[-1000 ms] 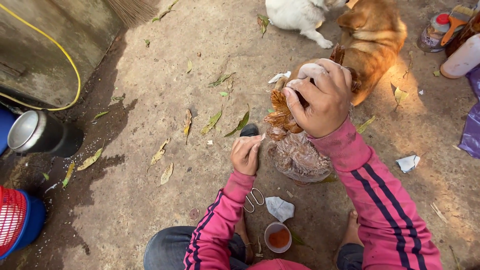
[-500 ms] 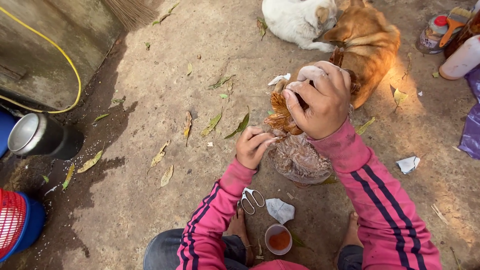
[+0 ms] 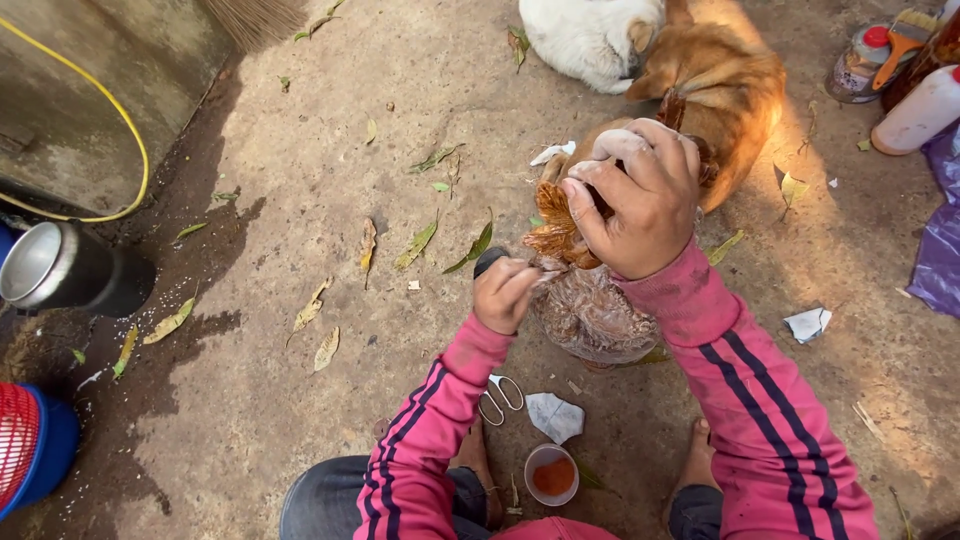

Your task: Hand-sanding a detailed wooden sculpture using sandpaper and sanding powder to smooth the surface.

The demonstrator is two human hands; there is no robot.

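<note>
Chicken [image 3: 590, 310], a brown-feathered one, sits between the person's bare feet on the dirt ground, just in front of the knees. Its head end is covered by the right hand [image 3: 640, 205], whose fingers are wrapped tight over the top, with rust-coloured feathers fanning out beneath the thumb. The left hand [image 3: 505, 290] is bunched at the bird's side, fingertips pinched together on something small and pale; I cannot tell what it is from where I stand.

Judging by that hold, the work goes best if the right hand keeps the head firm but not crushing, while the left works in small, close pinches so the bird is not startled into struggling.

Near the left foot lie scissors [image 3: 497, 398], a crumpled paper scrap [image 3: 556, 415] beside them, and a small cup [image 3: 552, 474] holding orange-red stuff, all within easy reach.

Just beyond the chicken, a tan dog [image 3: 735, 95] and a white dog [image 3: 585, 38] lie close together. Off to the left stand a steel pot [image 3: 45, 270] and a blue-and-red tub [image 3: 30, 450], with a yellow hose [image 3: 125, 120] curving along the wall. Bottles [image 3: 905, 85] stand at the far right, by a purple bag [image 3: 940, 250]. Dry leaves [image 3: 420, 245] are scattered about.
</note>
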